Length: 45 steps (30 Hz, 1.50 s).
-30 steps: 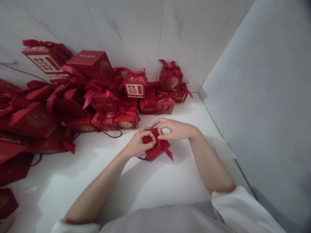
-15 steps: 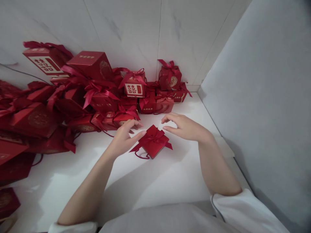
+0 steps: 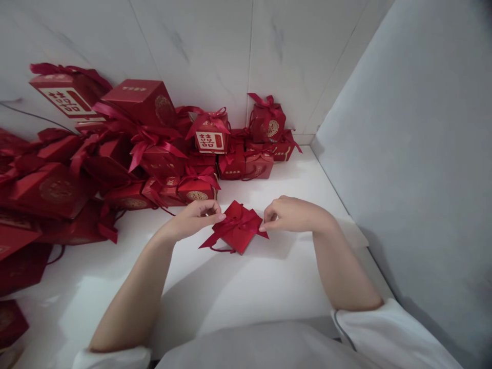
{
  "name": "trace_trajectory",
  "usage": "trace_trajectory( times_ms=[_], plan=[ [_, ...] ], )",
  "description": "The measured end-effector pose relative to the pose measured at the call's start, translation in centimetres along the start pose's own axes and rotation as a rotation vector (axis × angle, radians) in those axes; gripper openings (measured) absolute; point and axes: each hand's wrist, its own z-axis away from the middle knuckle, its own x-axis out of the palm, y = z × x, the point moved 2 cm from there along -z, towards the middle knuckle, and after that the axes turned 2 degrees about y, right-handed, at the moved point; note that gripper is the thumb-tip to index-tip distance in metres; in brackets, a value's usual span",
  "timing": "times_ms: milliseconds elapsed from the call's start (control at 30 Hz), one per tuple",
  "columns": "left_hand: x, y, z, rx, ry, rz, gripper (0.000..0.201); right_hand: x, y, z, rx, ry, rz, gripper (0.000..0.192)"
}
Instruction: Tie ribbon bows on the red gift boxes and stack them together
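Observation:
A small red gift box (image 3: pixel 240 241) sits on the white tabletop in front of me, turned cornerwise, with a dark red cord handle at its near side. A red satin ribbon (image 3: pixel 239 221) is tied in a bow over its top, and its tails stick out left and right. My left hand (image 3: pixel 196 218) is at the bow's left side, thumb and forefinger closed on the ribbon's edge. On the opposite side my right hand (image 3: pixel 290 215) pinches the ribbon near its right tail, with the other fingers curled in. The fingertips partly hide the gripped ribbon.
Many similar red gift boxes (image 3: pixel 161 161) with ribbons are piled along the tiled wall (image 3: pixel 207 46) at the back and left. A single red box (image 3: pixel 11 323) lies at the lower left. A pale panel (image 3: pixel 415 154) rises along the table's right side.
Both hands have come down from hovering around the box to its bow. Their thumbs and fingers have closed on the ribbon, one at each side. The bow looks spread a little wider.

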Motion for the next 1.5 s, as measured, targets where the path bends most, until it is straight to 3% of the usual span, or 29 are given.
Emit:
trace_trajectory(
  times_ms=[200,400,600,833,967,1133,1233,1333,1500],
  plan=[
    [-1.0,-0.9,0.2,-0.050,-0.098,-0.168,0.033,0.6,-0.5,-0.7,0.093,-0.148,-0.109,0.044],
    [-1.3,-1.3,0.4,-0.041,-0.153,-0.166,0.030,1.3,-0.1,-1.6,-0.093,-0.194,-0.250,0.027],
    [-1.2,-1.2,0.4,-0.023,-0.191,-0.149,0.028,1.2,0.8,-1.7,-0.094,-0.230,-0.217,0.030],
    [-1.1,-0.5,0.6,-0.057,-0.170,-0.317,0.039,0.9,0.3,-1.4,0.043,0.023,-0.248,0.049],
    [-0.9,-0.7,0.5,-0.066,-0.195,-0.304,0.042,1.6,-0.5,-1.9,0.002,0.094,-0.219,0.049],
    [-1.0,-1.1,0.3,-0.051,-0.187,-0.221,0.043,1.8,-0.6,-2.3,-0.140,0.016,-0.227,0.036],
    [-1.0,-1.0,0.4,-0.068,-0.201,-0.249,0.044,1.5,-0.2,-2.3,-0.129,0.011,-0.285,0.026],
    [-1.0,-0.8,0.6,-0.073,-0.185,-0.326,0.043,1.4,-0.1,-2.1,-0.136,-0.078,-0.355,0.018],
    [-1.1,-0.4,0.6,-0.040,-0.075,-0.291,0.038,1.4,-0.1,-2.0,-0.139,-0.190,-0.444,0.026]
  ],
)
